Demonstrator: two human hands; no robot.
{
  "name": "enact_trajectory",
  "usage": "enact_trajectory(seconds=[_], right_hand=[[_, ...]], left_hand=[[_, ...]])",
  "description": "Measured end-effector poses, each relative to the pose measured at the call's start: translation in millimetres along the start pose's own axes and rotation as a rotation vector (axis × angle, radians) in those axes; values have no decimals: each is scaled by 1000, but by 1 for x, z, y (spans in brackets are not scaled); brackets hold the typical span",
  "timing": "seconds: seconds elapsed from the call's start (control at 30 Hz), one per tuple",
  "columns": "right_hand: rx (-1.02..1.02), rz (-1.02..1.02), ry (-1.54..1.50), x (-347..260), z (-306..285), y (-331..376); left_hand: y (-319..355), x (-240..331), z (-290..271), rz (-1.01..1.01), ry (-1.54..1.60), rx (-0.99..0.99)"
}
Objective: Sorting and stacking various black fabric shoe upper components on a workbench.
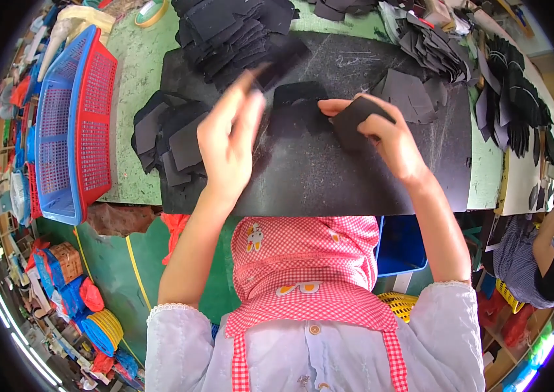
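My left hand (226, 147) is raised over the left part of a black work mat (290, 189). It pinches a thin black cut piece (283, 62) at its fingertips, smeared by motion. Across from it, my right hand (391, 140) is closed round one or more dark flat pieces (359, 119); how many I cannot tell. Between the hands lie black pieces with a rounded top edge (300, 98), partly overlapping. A loose heap of dark pieces (185, 147) is left of my left hand, and grey-black pieces (407, 95) lie beyond my right hand.
A tall pile of black pieces (231, 39) stands at the far side of the mat. Nested blue and red plastic baskets (97, 124) sit on the green table (134, 157) at the left. More bundled dark pieces (430, 49) lie far right. A roll of tape (151, 12) is at the back.
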State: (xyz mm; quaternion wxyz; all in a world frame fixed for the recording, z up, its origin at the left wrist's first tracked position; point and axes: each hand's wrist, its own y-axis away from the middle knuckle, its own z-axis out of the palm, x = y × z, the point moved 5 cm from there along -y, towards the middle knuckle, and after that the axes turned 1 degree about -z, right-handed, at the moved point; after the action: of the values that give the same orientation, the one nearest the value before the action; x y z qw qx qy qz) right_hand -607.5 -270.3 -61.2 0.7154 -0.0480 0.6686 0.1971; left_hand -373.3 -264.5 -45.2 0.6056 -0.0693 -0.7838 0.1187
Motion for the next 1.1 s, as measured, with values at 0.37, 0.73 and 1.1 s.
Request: enact_trajectory(seconds=[0.37,0.73,1.1], right_hand=[[-74,-513,866,-42,60,28],[13,344,290,4,18,39],[8,376,482,13,20,30]], left_hand=[[35,22,23,-203,-20,-461],[43,-7,5,-705,14,-627],[49,-11,13,-644,-187,-635]])
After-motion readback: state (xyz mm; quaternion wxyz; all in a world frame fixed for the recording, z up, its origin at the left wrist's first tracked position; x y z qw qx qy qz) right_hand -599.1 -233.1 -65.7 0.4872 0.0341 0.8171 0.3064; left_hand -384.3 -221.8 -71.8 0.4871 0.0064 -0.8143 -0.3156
